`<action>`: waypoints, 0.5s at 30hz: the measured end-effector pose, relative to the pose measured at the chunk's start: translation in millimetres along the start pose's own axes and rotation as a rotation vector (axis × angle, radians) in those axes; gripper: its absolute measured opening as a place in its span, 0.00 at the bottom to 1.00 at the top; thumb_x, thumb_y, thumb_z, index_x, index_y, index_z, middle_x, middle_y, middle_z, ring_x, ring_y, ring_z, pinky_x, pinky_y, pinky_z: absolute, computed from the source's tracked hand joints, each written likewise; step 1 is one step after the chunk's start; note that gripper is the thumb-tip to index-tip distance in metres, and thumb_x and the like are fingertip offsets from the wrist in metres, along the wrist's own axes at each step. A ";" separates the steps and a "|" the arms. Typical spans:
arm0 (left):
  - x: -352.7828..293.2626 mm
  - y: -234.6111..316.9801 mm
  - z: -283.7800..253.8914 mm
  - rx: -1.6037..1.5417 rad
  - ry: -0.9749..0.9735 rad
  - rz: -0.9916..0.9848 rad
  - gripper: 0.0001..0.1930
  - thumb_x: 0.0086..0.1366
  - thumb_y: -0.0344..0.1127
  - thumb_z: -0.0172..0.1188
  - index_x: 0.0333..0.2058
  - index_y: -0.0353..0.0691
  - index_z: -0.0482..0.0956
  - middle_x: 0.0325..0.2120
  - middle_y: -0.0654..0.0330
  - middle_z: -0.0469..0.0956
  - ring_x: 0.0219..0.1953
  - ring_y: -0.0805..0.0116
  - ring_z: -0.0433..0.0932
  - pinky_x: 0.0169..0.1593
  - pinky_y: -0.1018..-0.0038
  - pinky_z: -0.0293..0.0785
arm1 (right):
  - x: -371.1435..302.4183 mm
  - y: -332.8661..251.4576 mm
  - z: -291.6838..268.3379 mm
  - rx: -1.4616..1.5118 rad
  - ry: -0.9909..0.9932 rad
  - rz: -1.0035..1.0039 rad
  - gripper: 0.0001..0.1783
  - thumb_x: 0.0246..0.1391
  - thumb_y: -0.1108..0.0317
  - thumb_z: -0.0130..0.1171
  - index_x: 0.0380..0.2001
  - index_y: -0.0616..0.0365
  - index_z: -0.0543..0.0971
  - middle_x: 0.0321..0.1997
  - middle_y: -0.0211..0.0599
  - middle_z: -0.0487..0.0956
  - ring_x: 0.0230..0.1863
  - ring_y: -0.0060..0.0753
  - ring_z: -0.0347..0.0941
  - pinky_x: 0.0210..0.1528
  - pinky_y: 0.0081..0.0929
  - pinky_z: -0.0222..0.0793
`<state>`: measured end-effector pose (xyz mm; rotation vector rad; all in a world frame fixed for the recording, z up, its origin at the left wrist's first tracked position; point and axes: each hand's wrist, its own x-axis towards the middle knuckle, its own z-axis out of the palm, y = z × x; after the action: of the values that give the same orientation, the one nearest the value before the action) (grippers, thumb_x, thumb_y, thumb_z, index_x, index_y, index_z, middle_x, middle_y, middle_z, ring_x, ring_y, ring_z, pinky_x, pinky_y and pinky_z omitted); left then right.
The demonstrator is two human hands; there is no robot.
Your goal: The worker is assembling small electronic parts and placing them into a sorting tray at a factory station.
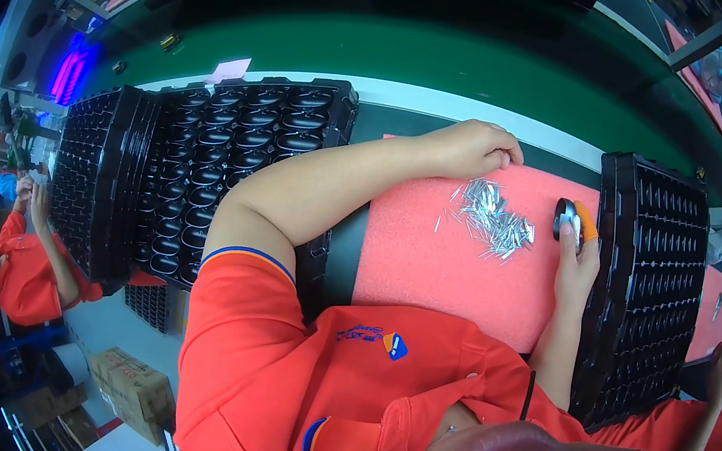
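My right hand, with orange covering on its fingers, grips a black rounded shell shaped like a computer mouse, near the right side of a pink foam mat. A loose pile of thin silvery metal pins lies on the mat, left of that hand. My left arm reaches across to the mat's far edge. There my left hand is closed with its fingers curled, just beyond the pins; whatever it may hold is hidden.
Black trays with oval pockets holding black shells stand at left, beside a tray stack. Another black tray stack rises at right. A green conveyor belt runs beyond. Co-workers in red sit at far left and lower right.
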<state>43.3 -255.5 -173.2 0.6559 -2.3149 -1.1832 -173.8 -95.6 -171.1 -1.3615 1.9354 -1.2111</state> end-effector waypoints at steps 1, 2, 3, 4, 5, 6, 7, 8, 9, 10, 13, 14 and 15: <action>0.9 0.4 0.4 0.001 0.001 -0.002 0.11 0.60 0.28 0.49 0.38 0.36 0.79 0.36 0.52 0.79 0.40 0.57 0.78 0.46 0.66 0.72 | 0.5 1.6 -0.5 0.003 0.001 0.003 0.21 0.59 0.67 0.55 0.54 0.62 0.71 0.49 0.41 0.75 0.46 0.26 0.71 0.50 0.22 0.66; 1.8 0.8 0.9 0.002 -0.002 -0.004 0.11 0.60 0.28 0.49 0.38 0.36 0.79 0.36 0.52 0.79 0.40 0.57 0.78 0.46 0.66 0.72 | 1.0 3.5 -0.8 0.009 0.001 -0.006 0.21 0.59 0.66 0.55 0.54 0.62 0.72 0.49 0.41 0.75 0.46 0.26 0.71 0.50 0.22 0.66; 2.4 1.1 1.4 -0.009 -0.006 -0.016 0.11 0.60 0.28 0.49 0.38 0.36 0.79 0.36 0.52 0.79 0.40 0.57 0.78 0.46 0.67 0.72 | 1.5 4.6 -1.0 0.014 0.002 -0.016 0.21 0.59 0.66 0.55 0.54 0.62 0.72 0.49 0.41 0.75 0.47 0.27 0.71 0.50 0.23 0.66; 2.8 0.9 1.8 -0.021 -0.010 -0.028 0.11 0.60 0.28 0.49 0.38 0.37 0.79 0.36 0.52 0.79 0.40 0.58 0.78 0.46 0.67 0.72 | 1.4 5.1 -0.9 0.015 0.003 -0.014 0.21 0.59 0.66 0.55 0.54 0.62 0.72 0.49 0.41 0.75 0.47 0.27 0.71 0.50 0.23 0.66; 2.9 0.7 1.8 -0.020 -0.011 -0.028 0.11 0.60 0.28 0.49 0.38 0.37 0.79 0.36 0.52 0.79 0.40 0.58 0.78 0.46 0.67 0.72 | 1.4 5.3 -0.7 0.012 0.005 -0.008 0.21 0.59 0.66 0.55 0.54 0.62 0.72 0.49 0.41 0.75 0.47 0.27 0.72 0.50 0.23 0.67; 2.9 0.3 1.6 -0.017 -0.009 -0.025 0.11 0.60 0.28 0.49 0.38 0.37 0.79 0.36 0.52 0.79 0.40 0.58 0.78 0.46 0.67 0.72 | 1.5 5.4 -0.3 0.009 0.006 -0.003 0.21 0.59 0.66 0.55 0.54 0.61 0.72 0.49 0.42 0.75 0.47 0.27 0.72 0.50 0.23 0.67; 3.1 0.6 2.2 -0.016 -0.007 -0.020 0.11 0.60 0.28 0.49 0.38 0.37 0.79 0.36 0.52 0.79 0.40 0.59 0.78 0.46 0.67 0.72 | 1.4 5.9 -1.2 0.007 0.007 -0.001 0.21 0.59 0.66 0.55 0.54 0.61 0.72 0.49 0.42 0.75 0.47 0.27 0.72 0.50 0.23 0.67; 3.4 0.6 2.7 -0.018 -0.008 -0.019 0.11 0.60 0.28 0.49 0.38 0.37 0.79 0.36 0.52 0.79 0.40 0.59 0.78 0.46 0.67 0.72 | 1.6 6.6 -2.1 -0.008 0.006 -0.007 0.21 0.59 0.65 0.55 0.54 0.61 0.72 0.49 0.42 0.75 0.47 0.27 0.72 0.50 0.23 0.67; 3.9 0.6 2.9 -0.010 -0.004 -0.008 0.11 0.60 0.28 0.49 0.38 0.37 0.79 0.35 0.52 0.79 0.39 0.59 0.78 0.46 0.67 0.72 | 1.9 6.9 -2.8 -0.023 0.005 -0.013 0.21 0.59 0.65 0.55 0.54 0.61 0.72 0.49 0.42 0.75 0.47 0.27 0.72 0.50 0.23 0.67; 3.6 -0.1 3.0 -0.001 0.000 0.001 0.11 0.60 0.28 0.49 0.38 0.37 0.79 0.35 0.52 0.79 0.39 0.59 0.78 0.46 0.68 0.72 | 1.6 6.3 -2.3 -0.023 0.004 -0.012 0.21 0.59 0.65 0.55 0.54 0.61 0.72 0.49 0.42 0.75 0.47 0.27 0.72 0.50 0.23 0.67; 3.0 0.2 1.8 0.004 -0.006 -0.014 0.11 0.60 0.28 0.49 0.38 0.36 0.79 0.35 0.52 0.79 0.39 0.59 0.78 0.46 0.67 0.72 | 1.3 3.6 -0.8 -0.015 0.000 0.020 0.21 0.59 0.65 0.55 0.54 0.61 0.72 0.49 0.41 0.76 0.47 0.27 0.72 0.50 0.23 0.67; 3.1 1.5 0.9 0.003 -0.008 -0.014 0.11 0.60 0.28 0.49 0.38 0.36 0.79 0.35 0.52 0.79 0.39 0.59 0.78 0.46 0.67 0.72 | 1.7 3.3 -0.4 -0.012 0.004 0.001 0.21 0.59 0.65 0.55 0.54 0.61 0.72 0.49 0.41 0.76 0.47 0.27 0.72 0.50 0.23 0.67; 3.2 3.1 -0.2 0.001 -0.014 -0.025 0.11 0.60 0.28 0.49 0.38 0.36 0.79 0.35 0.52 0.79 0.39 0.59 0.78 0.46 0.67 0.72 | 2.0 3.1 -0.3 -0.009 0.008 -0.018 0.21 0.59 0.65 0.56 0.54 0.61 0.72 0.49 0.41 0.76 0.46 0.27 0.72 0.50 0.23 0.67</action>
<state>40.3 -255.9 -169.9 0.6816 -2.3252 -1.2016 -176.3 -96.9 -173.5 -1.3841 1.9397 -1.2194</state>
